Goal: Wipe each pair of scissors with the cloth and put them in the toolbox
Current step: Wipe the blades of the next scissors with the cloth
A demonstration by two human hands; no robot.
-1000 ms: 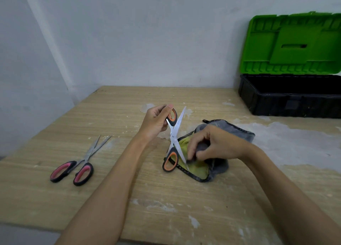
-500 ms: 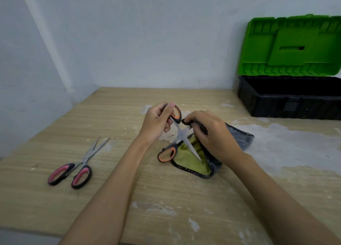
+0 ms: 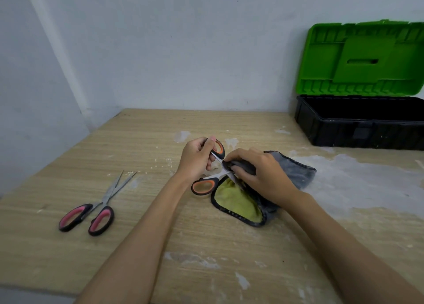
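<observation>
Head view: the tabletop [image 3: 160, 246] runs back to the wall, its near edge at the lower left, with bare wood between the hands and the open toolbox [image 3: 358, 129] at the far right. The left hand [image 3: 197, 159] has its fingers curled round the upper handle of the orange-handled scissors [image 3: 204, 185], blades spread. The right hand [image 3: 261, 173] pinches the cloth [image 3: 238, 203] around one blade. The pink-handled scissors [image 3: 91, 209] lie well apart at the left.
</observation>
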